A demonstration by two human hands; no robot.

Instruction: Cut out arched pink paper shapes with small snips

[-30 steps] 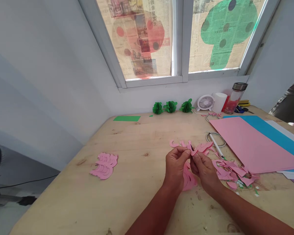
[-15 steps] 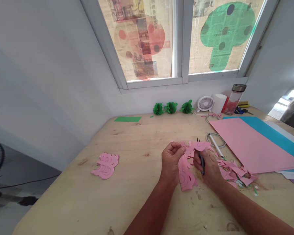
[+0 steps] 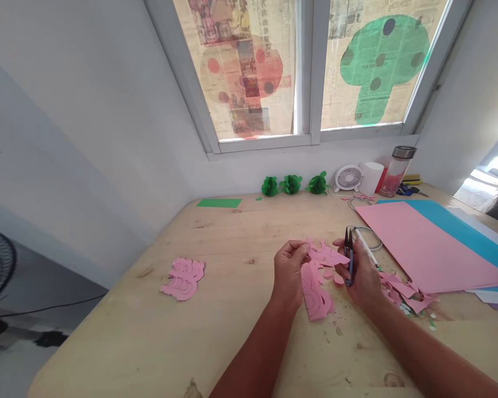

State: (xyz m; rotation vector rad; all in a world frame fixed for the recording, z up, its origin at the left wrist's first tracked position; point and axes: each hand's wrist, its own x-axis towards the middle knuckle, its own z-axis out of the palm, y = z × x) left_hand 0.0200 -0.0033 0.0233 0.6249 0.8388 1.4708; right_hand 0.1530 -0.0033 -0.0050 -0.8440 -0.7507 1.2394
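Between thumb and fingers, my left hand (image 3: 289, 272) pinches a cut piece of pink paper (image 3: 324, 254). My right hand (image 3: 360, 271) holds small dark snips (image 3: 348, 257), blades pointing up and slightly apart, just right of that paper. Below the pinched piece, a folded pink paper with drawn curves (image 3: 314, 298) lies on the table beside my left wrist. A small rounded pink scrap (image 3: 338, 279) is near my right fingers. Stacked scalloped pink cut-outs (image 3: 185, 278) rest at the left of the table.
Pink scraps (image 3: 409, 293) and a white pen (image 3: 366, 246) lie at the right, near large pink sheets (image 3: 431, 243) over blue ones. Along the wall stand green paper ornaments (image 3: 291, 184), a small fan (image 3: 348, 178) and a glass bottle (image 3: 397, 171).
My right hand has moved slightly right, and the snips have come away from the paper and now stand upright. The pink piece's right part is shorter, and a rounded scrap shows below it.
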